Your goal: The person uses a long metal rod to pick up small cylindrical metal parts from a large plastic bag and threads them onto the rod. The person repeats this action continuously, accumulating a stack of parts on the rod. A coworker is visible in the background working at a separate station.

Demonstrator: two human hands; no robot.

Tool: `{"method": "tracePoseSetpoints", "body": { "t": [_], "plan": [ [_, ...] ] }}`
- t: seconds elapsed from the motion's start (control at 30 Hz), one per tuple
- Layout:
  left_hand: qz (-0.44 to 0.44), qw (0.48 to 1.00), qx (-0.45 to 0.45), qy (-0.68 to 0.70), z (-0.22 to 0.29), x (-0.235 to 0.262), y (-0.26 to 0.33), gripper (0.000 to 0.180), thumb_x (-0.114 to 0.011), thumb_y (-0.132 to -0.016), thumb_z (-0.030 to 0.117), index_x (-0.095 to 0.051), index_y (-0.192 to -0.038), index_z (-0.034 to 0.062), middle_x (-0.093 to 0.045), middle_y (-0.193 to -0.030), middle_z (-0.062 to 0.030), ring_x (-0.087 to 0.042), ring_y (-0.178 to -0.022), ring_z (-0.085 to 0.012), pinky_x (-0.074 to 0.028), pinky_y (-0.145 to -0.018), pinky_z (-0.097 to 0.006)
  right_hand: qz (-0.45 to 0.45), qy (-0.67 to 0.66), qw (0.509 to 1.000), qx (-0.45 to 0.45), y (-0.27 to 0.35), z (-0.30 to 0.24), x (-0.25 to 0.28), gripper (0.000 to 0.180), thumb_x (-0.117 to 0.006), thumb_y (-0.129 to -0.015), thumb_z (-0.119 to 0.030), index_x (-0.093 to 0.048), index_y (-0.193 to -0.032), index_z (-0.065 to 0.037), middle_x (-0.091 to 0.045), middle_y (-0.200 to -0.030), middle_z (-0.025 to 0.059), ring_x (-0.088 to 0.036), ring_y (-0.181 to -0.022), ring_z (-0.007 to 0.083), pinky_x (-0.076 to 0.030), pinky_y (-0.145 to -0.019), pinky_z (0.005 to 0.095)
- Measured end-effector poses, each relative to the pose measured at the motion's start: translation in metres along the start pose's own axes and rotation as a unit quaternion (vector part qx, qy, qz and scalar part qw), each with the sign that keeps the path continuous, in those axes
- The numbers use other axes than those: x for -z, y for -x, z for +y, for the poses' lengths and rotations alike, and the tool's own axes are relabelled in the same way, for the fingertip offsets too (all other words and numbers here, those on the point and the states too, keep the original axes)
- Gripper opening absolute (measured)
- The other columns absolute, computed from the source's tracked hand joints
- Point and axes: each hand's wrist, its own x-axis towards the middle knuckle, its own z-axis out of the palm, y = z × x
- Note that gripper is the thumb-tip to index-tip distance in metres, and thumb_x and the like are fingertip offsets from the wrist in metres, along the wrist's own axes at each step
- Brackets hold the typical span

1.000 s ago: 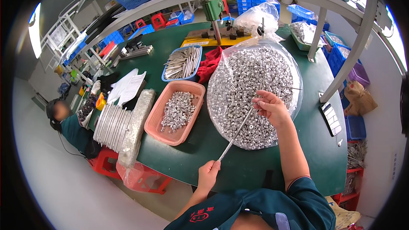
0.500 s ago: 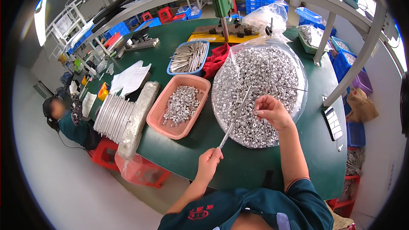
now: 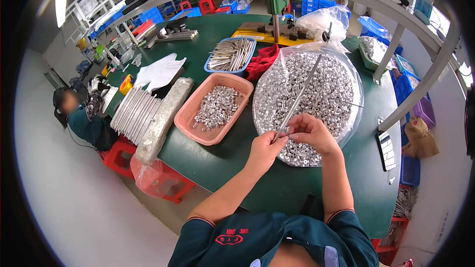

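My left hand (image 3: 267, 152) is closed round the lower end of a thin silver metal rod (image 3: 303, 94), which slants up and away to the right. Right beside it, my right hand (image 3: 314, 136) has thumb and forefinger pinched at the rod's near end. A small silver metal sleeve seems to be in that pinch, mostly hidden by the fingertips. Both hands are over the near edge of a large round heap of small metal sleeves (image 3: 326, 89) lying on clear plastic.
Left of the heap are a pink basket (image 3: 185, 118) of sleeves and a blue tray (image 3: 212, 64) of rods. A red cloth (image 3: 262, 62) lies between tray and heap. Bundled rods (image 3: 136, 118) lie further left, near a seated person (image 3: 81, 113). A phone (image 3: 387, 151) lies right.
My left hand has moved up and right with the rod, bringing its near end to my right hand. My right hand has come slightly nearer to me. The view has shifted a little.
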Motion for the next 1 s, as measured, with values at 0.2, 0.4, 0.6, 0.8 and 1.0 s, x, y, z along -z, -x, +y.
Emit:
{"method": "tracePoseSetpoints", "body": {
  "t": [0.2, 0.4, 0.6, 0.8, 1.0],
  "plan": [
    [-0.001, 0.996, 0.030, -0.087, 0.010, -0.001, 0.000, 0.017, -0.066, -0.089, 0.008, -0.065, -0.101, -0.0044, -0.060, -0.081, 0.0027, -0.050, -0.073, -0.0028, -0.039, -0.064, -0.019, 0.032, 0.069, 0.997, 0.012, 0.003, 0.000, -0.003, 0.032, -0.069, -0.078, 0.006, -0.059, -0.108, -0.002, -0.064, -0.090, 0.0029, -0.062, -0.084, 0.0093, -0.053, -0.073, 0.0263],
    [0.007, 0.995, -0.014, -0.103, 0.011, -0.001, -0.002, 0.017, -0.065, -0.089, 0.014, -0.066, -0.092, -0.0027, -0.055, -0.069, 0.0038, -0.045, -0.064, -0.0032, -0.037, -0.055, -0.022, 0.016, 0.077, 0.997, -0.016, 0.004, -0.004, -0.003, 0.033, -0.069, -0.078, 0.007, -0.058, -0.109, 0.000, -0.064, -0.090, 0.0040, -0.062, -0.082, 0.0093, -0.053, -0.068, 0.0255],
    [0.017, 0.995, 0.006, -0.100, 0.014, -0.002, 0.000, 0.017, -0.064, -0.089, 0.015, -0.064, -0.088, -0.0019, -0.051, -0.067, 0.0058, -0.042, -0.062, -0.0016, -0.034, -0.053, -0.022, 0.007, -0.017, 1.000, -0.018, 0.001, 0.001, 0.009, 0.038, -0.068, -0.078, 0.004, -0.056, -0.114, 0.000, -0.065, -0.093, 0.0062, -0.061, -0.084, 0.0111, -0.052, -0.071, 0.0259],
    [0.027, 0.994, 0.001, -0.104, 0.011, 0.001, -0.002, 0.013, -0.064, -0.090, 0.013, -0.063, -0.085, 0.0011, -0.050, -0.071, 0.0077, -0.039, -0.062, 0.0002, -0.030, -0.055, -0.019, 0.046, -0.194, 0.980, 0.021, 0.002, 0.010, 0.044, 0.033, -0.066, -0.081, 0.001, -0.056, -0.112, -0.004, -0.065, -0.093, 0.0065, -0.062, -0.080, 0.0129, -0.049, -0.066, 0.0249],
    [0.037, 0.983, -0.013, -0.181, -0.013, 0.020, 0.010, 0.028, -0.065, -0.091, 0.025, -0.063, -0.080, -0.0001, -0.048, -0.063, 0.0049, -0.041, -0.059, -0.0029, -0.033, -0.052, -0.024, 0.094, -0.228, 0.969, 0.024, 0.008, 0.003, 0.054, 0.029, -0.064, -0.088, -0.006, -0.054, -0.115, -0.006, -0.066, -0.092, 0.0052, -0.063, -0.071, 0.0120, -0.048, -0.054, 0.0224]
  ]
}}
